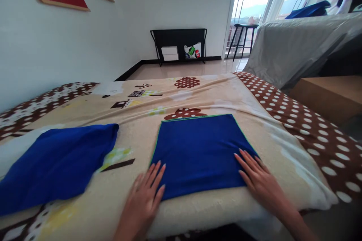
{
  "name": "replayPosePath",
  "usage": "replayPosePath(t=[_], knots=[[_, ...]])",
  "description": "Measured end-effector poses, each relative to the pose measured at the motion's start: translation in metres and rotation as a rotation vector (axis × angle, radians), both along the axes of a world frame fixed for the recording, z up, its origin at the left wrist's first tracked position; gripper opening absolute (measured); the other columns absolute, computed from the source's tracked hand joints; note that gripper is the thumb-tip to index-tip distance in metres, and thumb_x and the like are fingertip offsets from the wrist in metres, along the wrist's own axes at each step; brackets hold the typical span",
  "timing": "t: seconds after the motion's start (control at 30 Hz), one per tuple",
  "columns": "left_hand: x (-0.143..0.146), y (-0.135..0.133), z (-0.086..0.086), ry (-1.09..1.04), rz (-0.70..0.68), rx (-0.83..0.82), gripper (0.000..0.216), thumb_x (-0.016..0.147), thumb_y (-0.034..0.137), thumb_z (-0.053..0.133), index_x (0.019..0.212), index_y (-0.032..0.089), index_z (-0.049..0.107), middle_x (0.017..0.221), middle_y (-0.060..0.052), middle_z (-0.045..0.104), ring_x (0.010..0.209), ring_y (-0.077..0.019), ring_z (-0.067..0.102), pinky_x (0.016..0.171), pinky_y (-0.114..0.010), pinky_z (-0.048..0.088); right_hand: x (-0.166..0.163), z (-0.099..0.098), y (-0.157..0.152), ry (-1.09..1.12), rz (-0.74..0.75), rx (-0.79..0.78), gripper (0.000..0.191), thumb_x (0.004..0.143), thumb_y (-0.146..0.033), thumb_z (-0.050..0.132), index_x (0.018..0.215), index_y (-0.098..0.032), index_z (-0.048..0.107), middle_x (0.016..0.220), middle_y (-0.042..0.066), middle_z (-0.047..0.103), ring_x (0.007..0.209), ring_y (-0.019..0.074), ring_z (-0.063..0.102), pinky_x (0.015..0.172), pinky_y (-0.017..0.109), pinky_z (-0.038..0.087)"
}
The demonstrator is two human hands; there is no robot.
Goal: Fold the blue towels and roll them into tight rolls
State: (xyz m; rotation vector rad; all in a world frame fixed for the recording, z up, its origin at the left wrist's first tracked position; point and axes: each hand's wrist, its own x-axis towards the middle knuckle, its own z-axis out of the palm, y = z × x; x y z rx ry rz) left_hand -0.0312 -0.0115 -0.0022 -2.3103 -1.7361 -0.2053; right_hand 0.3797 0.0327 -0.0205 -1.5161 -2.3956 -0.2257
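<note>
A blue cloth (200, 150) with green edging lies spread in a near-rectangle on a patterned blanket (192, 211). Slight creases run across its right part. My left hand (147, 192) rests at its near left corner, fingers stretched out and the tips on the fabric. On the opposite side, my right hand (257, 177) lies flat over the right edge, its fingers spread. Neither hand grips anything. To the left, apart from both hands, another blue cloth (59, 162) lies loosely, one corner turned over.
Brown polka-dot borders (311, 135) edge the blanket. At right are a cardboard box (330, 90) and a grey-covered surface (299, 34), with a person partly visible behind, near more blue fabric (309, 10). A black rack (179, 39) and a stool (243, 39) stand farther back.
</note>
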Motion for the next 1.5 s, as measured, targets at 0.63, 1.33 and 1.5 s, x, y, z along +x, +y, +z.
replayPosePath(t=[0.63, 1.33, 1.5], knots=[[-0.005, 0.021, 0.006, -0.066, 0.122, -0.037, 0.057, 0.099, 0.038, 0.038, 0.154, 0.034, 0.021, 0.158, -0.004, 0.036, 0.145, -0.0284, 0.035, 0.111, -0.062, 0.030, 0.014, 0.000, 0.022, 0.092, -0.154, -0.019, 0.053, 0.102, -0.038, 0.032, 0.153, -0.023, 0.033, 0.155, 0.007, 0.037, 0.144, 0.0244, 0.033, 0.113, 0.052, 0.034], [0.013, 0.080, 0.024, -0.075, 0.001, -0.036, 0.055, 0.101, 0.030, 0.030, 0.155, 0.024, 0.022, 0.161, -0.008, 0.029, 0.149, -0.0255, 0.027, 0.118, -0.057, 0.019, -0.027, 0.023, 0.089, 0.115, 0.080, -0.113, 0.057, 0.103, -0.046, 0.032, 0.151, -0.017, 0.037, 0.158, 0.013, 0.028, 0.148, 0.0258, 0.025, 0.119, 0.052, 0.024], [0.093, 0.135, 0.023, -0.104, -0.215, -0.212, 0.059, 0.099, 0.029, 0.033, 0.156, 0.022, 0.019, 0.162, -0.005, 0.026, 0.149, -0.0170, 0.025, 0.119, -0.042, 0.025, -0.113, 0.034, 0.118, 0.053, 0.393, -0.184, 0.053, 0.102, -0.046, 0.036, 0.152, -0.025, 0.035, 0.158, -0.002, 0.030, 0.147, 0.0127, 0.024, 0.120, 0.031, 0.025]])
